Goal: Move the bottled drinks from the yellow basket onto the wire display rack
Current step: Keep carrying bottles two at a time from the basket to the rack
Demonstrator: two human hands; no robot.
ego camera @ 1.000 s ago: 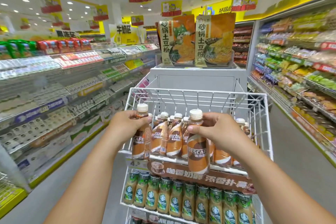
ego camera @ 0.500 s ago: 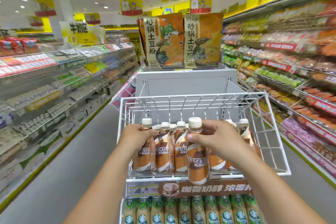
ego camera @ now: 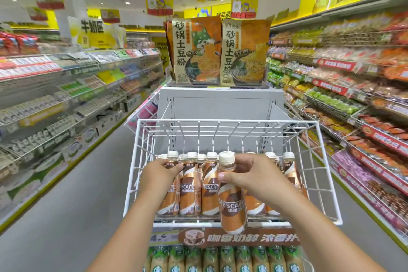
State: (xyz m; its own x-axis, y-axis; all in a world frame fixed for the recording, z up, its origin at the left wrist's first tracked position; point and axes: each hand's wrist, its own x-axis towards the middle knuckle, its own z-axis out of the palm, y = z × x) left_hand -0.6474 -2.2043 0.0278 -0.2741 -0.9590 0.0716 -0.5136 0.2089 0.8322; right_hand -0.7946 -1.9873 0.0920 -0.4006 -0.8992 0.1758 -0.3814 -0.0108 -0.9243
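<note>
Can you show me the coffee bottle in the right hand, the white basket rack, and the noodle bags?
Coffee bottle [ego camera: 232, 210]: head view, label.
White wire rack [ego camera: 223, 121]: head view, back rim.
Noodle bags [ego camera: 194, 51]: head view, left bag's front.

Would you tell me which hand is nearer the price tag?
Left. The left hand is above the price tag; the right hand sits farther right.

Two noodle packs [ego camera: 218, 51], one wire rack [ego camera: 141, 139].

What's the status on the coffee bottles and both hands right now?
Left hand grips a bottle standing in the wire rack. Right hand holds another bottle at the rack's front edge, not yet set in. Nothing blocking.
</note>
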